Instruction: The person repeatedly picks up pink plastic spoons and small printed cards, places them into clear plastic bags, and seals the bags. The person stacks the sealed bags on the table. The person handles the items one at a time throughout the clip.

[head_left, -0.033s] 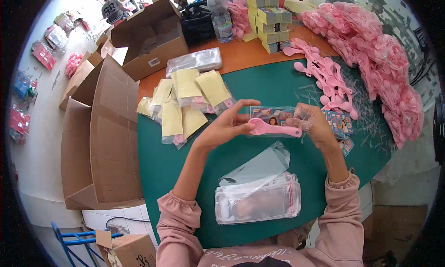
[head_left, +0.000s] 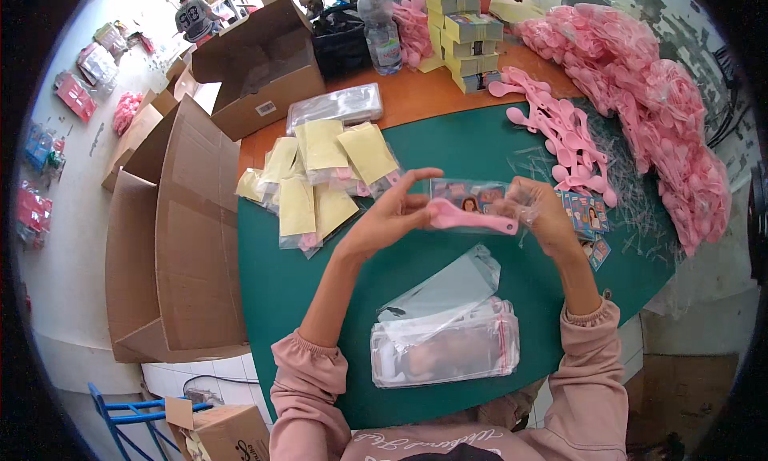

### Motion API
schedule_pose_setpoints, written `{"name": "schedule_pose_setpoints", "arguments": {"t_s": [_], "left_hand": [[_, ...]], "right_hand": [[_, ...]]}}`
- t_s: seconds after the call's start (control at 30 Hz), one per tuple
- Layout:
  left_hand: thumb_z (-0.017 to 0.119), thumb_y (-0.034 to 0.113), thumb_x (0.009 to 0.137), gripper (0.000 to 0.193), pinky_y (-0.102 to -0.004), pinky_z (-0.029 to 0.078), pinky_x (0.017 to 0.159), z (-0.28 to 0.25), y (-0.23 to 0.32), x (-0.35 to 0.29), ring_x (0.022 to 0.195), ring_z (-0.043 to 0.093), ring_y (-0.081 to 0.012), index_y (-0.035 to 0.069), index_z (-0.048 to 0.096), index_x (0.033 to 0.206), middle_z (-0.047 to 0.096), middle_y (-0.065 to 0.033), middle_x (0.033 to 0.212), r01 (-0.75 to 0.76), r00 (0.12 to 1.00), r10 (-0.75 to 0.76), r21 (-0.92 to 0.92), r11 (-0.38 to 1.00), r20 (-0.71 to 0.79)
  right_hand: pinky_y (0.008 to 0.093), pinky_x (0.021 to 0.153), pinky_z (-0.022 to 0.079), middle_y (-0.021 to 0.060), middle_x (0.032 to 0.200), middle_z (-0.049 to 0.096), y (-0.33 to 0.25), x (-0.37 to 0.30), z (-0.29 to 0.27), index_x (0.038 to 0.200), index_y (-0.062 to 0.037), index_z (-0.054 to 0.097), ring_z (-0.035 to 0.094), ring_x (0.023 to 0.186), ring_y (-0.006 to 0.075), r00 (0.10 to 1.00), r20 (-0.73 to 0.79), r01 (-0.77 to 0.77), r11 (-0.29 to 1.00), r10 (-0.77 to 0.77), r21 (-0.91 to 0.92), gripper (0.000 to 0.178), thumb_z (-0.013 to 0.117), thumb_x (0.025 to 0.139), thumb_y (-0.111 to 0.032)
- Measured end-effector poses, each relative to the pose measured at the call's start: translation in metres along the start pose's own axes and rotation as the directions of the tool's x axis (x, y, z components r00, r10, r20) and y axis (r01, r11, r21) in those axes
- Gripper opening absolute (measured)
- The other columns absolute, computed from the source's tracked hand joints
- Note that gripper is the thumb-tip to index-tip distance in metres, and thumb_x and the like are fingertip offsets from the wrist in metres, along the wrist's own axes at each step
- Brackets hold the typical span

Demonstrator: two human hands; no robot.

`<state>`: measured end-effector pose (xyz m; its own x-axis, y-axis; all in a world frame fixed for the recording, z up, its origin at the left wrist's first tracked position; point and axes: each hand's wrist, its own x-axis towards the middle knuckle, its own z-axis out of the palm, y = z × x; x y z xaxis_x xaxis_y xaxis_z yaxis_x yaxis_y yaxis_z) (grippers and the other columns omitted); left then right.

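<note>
Above the green table mat [head_left: 320, 301], both my hands hold a clear plastic bag with a printed card [head_left: 454, 190] and a pink spoon [head_left: 468, 217] in it. My left hand [head_left: 388, 221] pinches the bag's left end by the spoon's bowl. My right hand [head_left: 552, 213] grips the other end near the handle's hole, its fingertips partly hidden by crumpled film. Below the hands lies a stack of clear plastic bags [head_left: 444, 353], one bag askew on top. Beside my right wrist are several loose printed cards [head_left: 594, 213].
Filled packets with yellow backs [head_left: 324, 145] lie at left. Loose pink spoons [head_left: 568, 141] and bagged pink spoons [head_left: 640, 85] are at right. Behind stand card stacks [head_left: 472, 41], a water bottle [head_left: 380, 33] and an opened cardboard box [head_left: 256, 69]; another box [head_left: 196, 245] flanks the table.
The bag with the spoon and card has tipped slightly between my hands, and the spoon's bowl end has risen a little. Both hands keep their grip.
</note>
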<state>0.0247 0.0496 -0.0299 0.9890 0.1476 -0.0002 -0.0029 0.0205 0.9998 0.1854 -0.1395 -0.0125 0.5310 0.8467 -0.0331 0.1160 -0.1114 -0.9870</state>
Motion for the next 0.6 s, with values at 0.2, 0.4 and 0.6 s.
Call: {"name": "schedule_pose_setpoints", "arguments": {"t_s": [0.2, 0.4, 0.6], "left_hand": [[0.044, 0.029, 0.091, 0.053, -0.0331, 0.049, 0.080, 0.037, -0.005, 0.007, 0.094, 0.056, -0.0225, 0.006, 0.018, 0.131, 0.054, -0.0153, 0.102, 0.150, 0.936, -0.217, -0.246, 0.958, -0.276], [0.037, 0.014, 0.090, 0.037, -0.0367, 0.048, 0.085, 0.036, -0.011, 0.003, 0.100, 0.055, -0.0234, 0.002, 0.031, 0.124, 0.049, -0.0147, 0.113, 0.113, 0.943, -0.270, -0.573, 0.811, -0.196], [0.034, 0.008, 0.087, 0.033, -0.0357, 0.047, 0.085, 0.034, -0.007, 0.003, 0.100, 0.055, -0.0221, 0.000, 0.039, 0.118, 0.051, -0.0128, 0.112, 0.171, 0.920, -0.329, -0.539, 0.824, -0.211]], "right_hand": [[0.0245, 0.061, 0.045, 0.0033, 0.076, 0.060, -0.009, -0.001, 0.016, 0.091, 0.0000, 0.059, 0.052, 0.065, 0.0084, 0.957, 0.028, 0.287, 0.938, -0.287, -0.194, 0.017, 0.059, 0.077, -0.011], [0.0285, 0.085, 0.042, 0.0068, 0.109, 0.052, -0.013, -0.005, 0.010, 0.109, -0.0032, 0.052, 0.051, 0.100, 0.0145, 0.781, 0.560, 0.480, 0.839, -0.276, -0.257, 0.038, 0.064, 0.073, -0.009], [0.0312, 0.089, 0.040, 0.0096, 0.115, 0.051, -0.009, 0.004, 0.004, 0.107, -0.0023, 0.052, 0.050, 0.103, 0.0187, 0.917, 0.317, 0.187, 0.964, -0.240, 0.191, 0.034, 0.061, 0.080, -0.021]]}}
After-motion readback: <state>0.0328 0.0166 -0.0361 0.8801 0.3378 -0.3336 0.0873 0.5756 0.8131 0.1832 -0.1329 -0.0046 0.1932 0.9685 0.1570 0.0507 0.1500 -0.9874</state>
